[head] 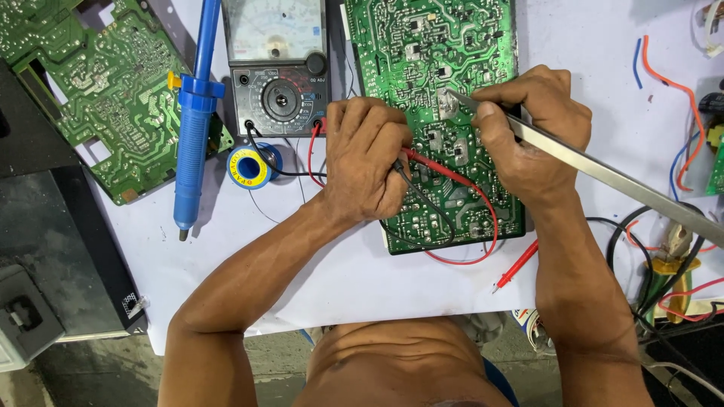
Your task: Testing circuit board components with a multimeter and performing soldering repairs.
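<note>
I see my left hand (367,162) curled over the near edge of the glossy green circuit board (430,45), fingers pinching the slim red and black probes (422,162) against its solder-dotted face. My right hand (532,132) has its fingers pressed around long flat steel tweezers (603,175), tips touching the board's middle. The board lies flat on the white desk (362,271), just right of the boxy grey analog multimeter (277,64).

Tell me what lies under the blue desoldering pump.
The blue desoldering pump lies mostly on the white table sheet, its upper part between the left circuit board and the analog multimeter. Anything directly underneath is covered.
</note>
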